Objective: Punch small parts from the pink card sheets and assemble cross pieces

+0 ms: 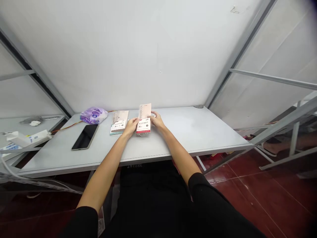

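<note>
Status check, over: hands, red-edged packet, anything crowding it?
Left hand, right hand: both on red-edged packet. Similar packets close by left hand. Phone farther left, apart.

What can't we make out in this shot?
All in the head view:
- Smallest print on the red-edged packet: too small to read.
- Some fingertips of the right hand: hidden behind that packet.
- Lower right corner of the packet stack: partly covered by the left hand.
- Far end of the side table: cut off by the left edge.
</note>
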A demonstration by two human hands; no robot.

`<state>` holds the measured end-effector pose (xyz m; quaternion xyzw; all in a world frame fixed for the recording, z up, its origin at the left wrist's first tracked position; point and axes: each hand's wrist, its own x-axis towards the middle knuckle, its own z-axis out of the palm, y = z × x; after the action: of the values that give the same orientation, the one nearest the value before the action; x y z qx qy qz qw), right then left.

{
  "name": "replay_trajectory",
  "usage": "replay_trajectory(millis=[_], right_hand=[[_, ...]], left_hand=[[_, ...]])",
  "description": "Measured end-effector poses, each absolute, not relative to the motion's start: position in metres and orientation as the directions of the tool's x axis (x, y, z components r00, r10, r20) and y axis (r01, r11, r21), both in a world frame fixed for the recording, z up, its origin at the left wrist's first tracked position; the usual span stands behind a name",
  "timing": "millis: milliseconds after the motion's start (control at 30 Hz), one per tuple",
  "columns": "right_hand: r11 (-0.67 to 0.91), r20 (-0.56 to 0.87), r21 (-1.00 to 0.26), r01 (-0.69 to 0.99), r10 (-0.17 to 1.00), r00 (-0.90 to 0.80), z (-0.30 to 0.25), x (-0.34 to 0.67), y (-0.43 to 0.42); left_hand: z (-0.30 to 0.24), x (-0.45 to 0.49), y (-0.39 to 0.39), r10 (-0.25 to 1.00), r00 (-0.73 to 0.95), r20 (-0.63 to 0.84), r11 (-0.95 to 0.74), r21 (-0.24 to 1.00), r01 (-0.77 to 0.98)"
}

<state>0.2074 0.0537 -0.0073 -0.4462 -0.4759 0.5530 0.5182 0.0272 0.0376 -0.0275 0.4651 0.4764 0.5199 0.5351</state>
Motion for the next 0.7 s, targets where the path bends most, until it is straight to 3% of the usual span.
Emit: replay_trajectory(millis=[200,400,700], right_hand=[[0.125,0.127,-0.992,0.025,0.979,0.160,-0.010,0.211,0.054],[0.160,0.164,-0.986,0.050,0.982,0.090,-0.006,0.210,0.046],[0.224,0.259,-0.951,0.213,0.954,0.153,0.003,0.216,0.039]], left_hand=[[-0.015,0.026,0.027,0.992,0.031,-0.125,0.128,0.966,-0.224],[-0.011,0.029,0.024,0.984,0.047,-0.171,0.177,0.947,-0.267],[-0.013,0.033,0.025,0.983,0.003,-0.182,0.174,0.937,-0.304]])
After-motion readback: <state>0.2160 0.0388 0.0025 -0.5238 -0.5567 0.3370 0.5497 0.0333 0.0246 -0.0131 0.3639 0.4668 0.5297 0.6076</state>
